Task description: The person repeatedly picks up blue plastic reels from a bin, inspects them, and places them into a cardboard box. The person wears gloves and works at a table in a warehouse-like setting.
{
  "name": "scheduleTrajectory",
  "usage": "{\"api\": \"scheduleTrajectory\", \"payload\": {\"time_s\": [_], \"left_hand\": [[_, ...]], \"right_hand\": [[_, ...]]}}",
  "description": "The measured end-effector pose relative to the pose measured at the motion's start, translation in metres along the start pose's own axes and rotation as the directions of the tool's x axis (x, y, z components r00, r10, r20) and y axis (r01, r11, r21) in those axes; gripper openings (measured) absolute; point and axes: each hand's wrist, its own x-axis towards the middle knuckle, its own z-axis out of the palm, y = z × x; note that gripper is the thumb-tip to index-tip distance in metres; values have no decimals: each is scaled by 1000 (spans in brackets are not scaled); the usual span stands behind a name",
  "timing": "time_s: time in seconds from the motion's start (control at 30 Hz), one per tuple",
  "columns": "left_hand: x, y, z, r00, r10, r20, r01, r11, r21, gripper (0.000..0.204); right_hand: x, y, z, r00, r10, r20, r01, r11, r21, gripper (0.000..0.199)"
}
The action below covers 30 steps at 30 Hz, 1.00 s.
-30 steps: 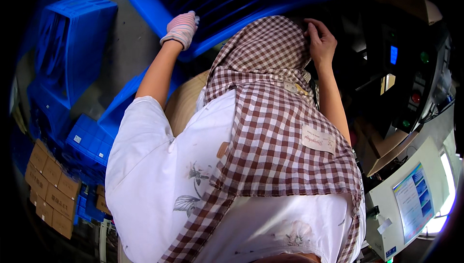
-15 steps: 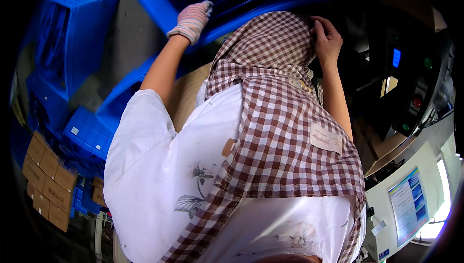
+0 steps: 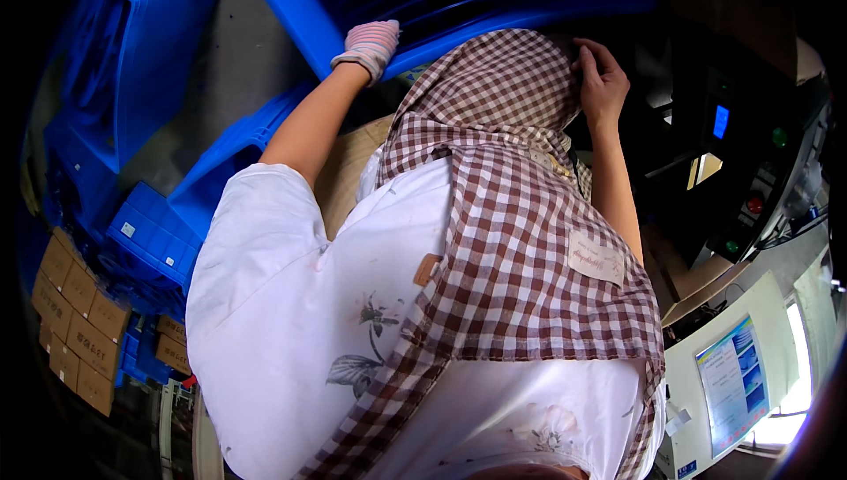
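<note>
Head view: gloved left hand [image 3: 371, 44] resting open on blue crate [image 3: 300, 3] rim; bare right hand [image 3: 603, 81] pinching checked cloth [image 3: 520, 242]. Grey floor [image 3: 221, 65], cardboard boxes [image 3: 75, 321], lit screen [image 3: 732, 383] around.

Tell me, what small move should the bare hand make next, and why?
Probably the bare right hand should pull the brown-and-white checked cloth down slightly: it grips the cloth's upper edge, while the gloved left hand rests on the blue plastic crate.
</note>
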Motion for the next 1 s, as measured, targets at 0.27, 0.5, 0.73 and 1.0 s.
{"api": "scheduleTrajectory", "payload": {"time_s": [0.27, 0.5, 0.73, 1.0], "left_hand": [[-20, -30, 9, 996, -53, 76, 54, 999, -8, 21], [-24, -26, -18, 945, -12, -328, -83, 958, -273, 35], [24, -21, 19, 978, -53, -202, -17, 943, -332, 26], [20, -14, -19, 999, 45, -30, -49, 987, -156, 31]], "right_hand": [[-2, -6, 0, 1000, 12, 6, -12, 1000, 27, 18], [9, -14, 0, 998, -17, 53, 25, 988, -153, 20], [16, -24, 12, 983, -136, 126, 163, 958, -237, 18], [16, -23, 10, 980, -177, 93, 193, 960, -202, 17]]}}
